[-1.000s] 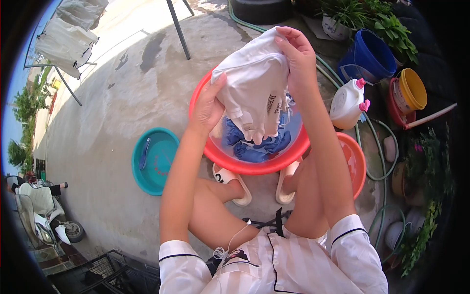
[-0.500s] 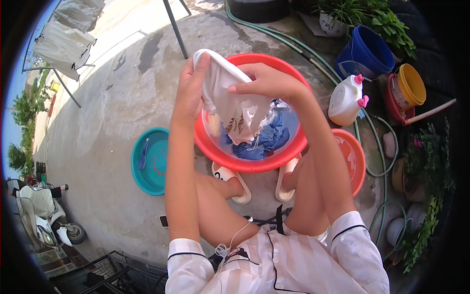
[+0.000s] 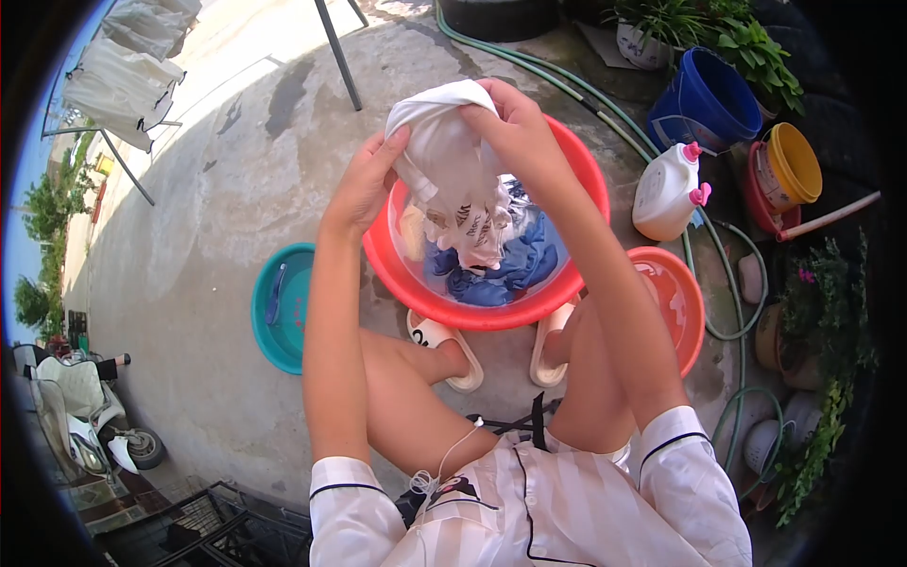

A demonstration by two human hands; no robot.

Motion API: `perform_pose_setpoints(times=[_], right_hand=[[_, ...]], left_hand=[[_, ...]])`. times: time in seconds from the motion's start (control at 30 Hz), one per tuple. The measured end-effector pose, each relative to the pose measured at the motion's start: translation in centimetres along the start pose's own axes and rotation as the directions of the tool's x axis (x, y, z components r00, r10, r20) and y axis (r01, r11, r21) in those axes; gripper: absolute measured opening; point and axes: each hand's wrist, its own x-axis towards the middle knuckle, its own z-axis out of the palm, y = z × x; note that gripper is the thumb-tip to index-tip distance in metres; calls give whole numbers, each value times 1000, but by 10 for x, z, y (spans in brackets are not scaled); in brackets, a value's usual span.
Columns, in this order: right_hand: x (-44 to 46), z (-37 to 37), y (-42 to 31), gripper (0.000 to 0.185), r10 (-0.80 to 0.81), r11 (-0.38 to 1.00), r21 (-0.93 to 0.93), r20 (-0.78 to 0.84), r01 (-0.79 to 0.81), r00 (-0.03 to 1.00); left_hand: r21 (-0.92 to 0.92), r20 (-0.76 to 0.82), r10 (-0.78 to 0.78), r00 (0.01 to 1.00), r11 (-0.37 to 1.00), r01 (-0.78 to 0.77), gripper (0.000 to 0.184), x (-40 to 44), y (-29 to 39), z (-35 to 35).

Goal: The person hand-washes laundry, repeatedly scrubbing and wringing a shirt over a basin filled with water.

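A wet white garment with dark lettering [image 3: 444, 151] hangs from both hands over a large red basin [image 3: 435, 310]. My left hand [image 3: 370, 175] pinches its left upper edge, with the thumb on the cloth. Closed on the upper right edge is my right hand [image 3: 510, 123]. The garment's lower end reaches down into the basin, close to blue cloth [image 3: 515, 269] lying in water there. Something pale yellow [image 3: 413, 233] shows inside the basin's left side.
A teal basin [image 3: 283, 354] holding a blue brush [image 3: 276, 295] stands at left, an orange basin [image 3: 688, 317] at right. Beyond are a white jug [image 3: 664, 194], green hose [image 3: 742, 335], blue bucket [image 3: 699, 104] and yellow bucket [image 3: 794, 165]. A metal pole [image 3: 338, 52] stands ahead.
From one second ago, the garment has come lower and to the left. Since half a second ago, my right hand has risen to its upper edge and my left hand has dropped slightly.
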Motion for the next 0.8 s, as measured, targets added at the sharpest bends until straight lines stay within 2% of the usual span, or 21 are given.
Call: perform_pose_setpoints(times=[0.07,0.17,0.27,0.37,0.43,0.47,0.5,0.53,0.6,0.63,0.7,0.73,0.77,0.8], right_hand=[[1,5,6,28,73,997,0,-83,-74,994],[1,10,8,28,-62,951,-306,-101,29,993],[-15,20,-9,28,-461,719,-585,4,376,887],[-29,41,-9,28,-771,455,-535,164,712,616],[-37,50,-5,28,-778,369,-565,246,738,578],[-39,52,-2,28,-777,325,-580,286,747,561],[-36,53,0,26,-814,329,-585,222,741,536],[-31,51,2,24,-802,424,-578,118,697,586],[-19,43,4,19,-744,598,-529,-88,602,663],[-12,38,2,18,-602,770,-413,-216,487,768],[-1,26,-2,16,-222,975,-107,-388,195,895],[2,23,3,17,-174,984,-44,-389,170,905],[5,20,9,18,-126,989,19,-388,144,913],[5,18,14,19,-78,990,82,-384,119,920]], left_hand=[[-151,-71,90,993,984,-99,39,-1,7,13],[-141,-142,235,962,957,-254,43,1,10,22],[-245,-267,307,913,895,-372,49,6,14,37],[-372,-274,121,954,902,-221,55,7,17,37],[-449,44,215,976,877,-173,51,11,7,20],[-482,202,262,944,865,-137,50,13,2,14],[-485,-9,149,989,864,-135,49,11,-14,19],[-396,-203,145,968,892,-217,49,4,-9,44],[-169,-559,180,810,931,-324,48,-8,6,89],[-252,-521,131,843,920,-299,45,-10,6,96],[-94,-431,242,869,946,-310,42,-14,-5,94],[-16,-378,289,880,948,-318,41,-16,-9,94],[47,-337,266,903,963,-266,39,-18,-10,94],[-10,-377,232,897,967,-255,38,-15,-10,93]])
